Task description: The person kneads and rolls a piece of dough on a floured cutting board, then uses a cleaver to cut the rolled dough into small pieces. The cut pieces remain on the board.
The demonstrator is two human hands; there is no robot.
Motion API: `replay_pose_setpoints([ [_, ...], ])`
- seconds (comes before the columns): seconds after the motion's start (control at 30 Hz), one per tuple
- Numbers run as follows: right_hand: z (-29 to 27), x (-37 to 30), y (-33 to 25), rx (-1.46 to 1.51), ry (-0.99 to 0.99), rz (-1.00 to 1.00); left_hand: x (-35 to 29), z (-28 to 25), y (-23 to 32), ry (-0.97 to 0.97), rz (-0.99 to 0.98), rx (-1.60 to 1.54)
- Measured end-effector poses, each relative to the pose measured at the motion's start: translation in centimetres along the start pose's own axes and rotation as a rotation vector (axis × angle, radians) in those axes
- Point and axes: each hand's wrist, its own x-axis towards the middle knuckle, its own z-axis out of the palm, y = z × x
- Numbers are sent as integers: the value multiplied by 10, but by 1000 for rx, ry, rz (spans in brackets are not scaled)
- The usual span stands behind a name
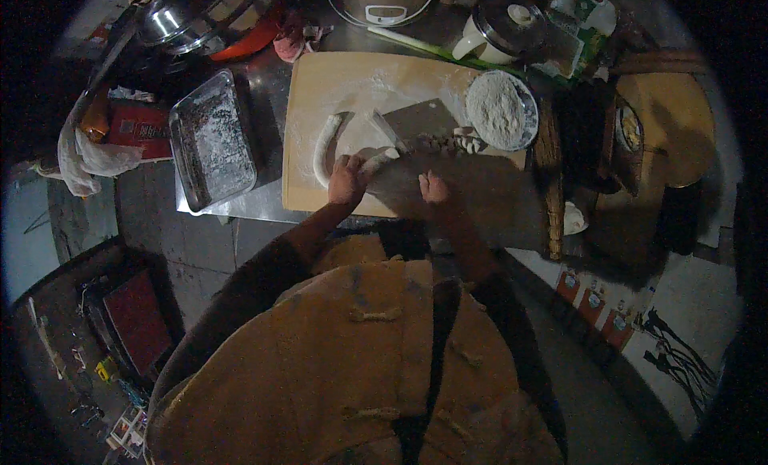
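Observation:
My left hand (348, 182) is closed on a short stretch of pale dough rope (380, 158), its fingers curled over the near end. Just left of it, a longer curved dough rope (325, 145) lies on the floured wooden board (320, 77). My right hand (434, 188) is in shadow with its fingers curled. What it holds, if anything, is too dark to make out. A broad cleaver blade (418, 121) with a hole near one corner is ahead of both hands; its handle does not show. Several small cut dough pieces (464, 142) lie beside the blade.
A bowl of flour (502, 109) is at the board's right edge. A floury metal tray (212, 141) stands to the left. Behind the board are a green onion (420, 45), a lidded cream mug (480, 45) and a pot (384, 5). Woven sticks (550, 177) line the right side.

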Motion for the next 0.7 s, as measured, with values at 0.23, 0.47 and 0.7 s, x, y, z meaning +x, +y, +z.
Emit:
replay_pose_setpoints([
  [0.23, -44, 1, -28, -1, -147, -12, 7, 1, 2, 4, -20, 6],
  [0.47, -28, 6, -31, 19, -29, 152, -6, -39, -9, -85, 193, 400],
  [0.7, -34, -35, 44, -14, 43, 85, -20, -66, -57, -148, 386, 547],
])
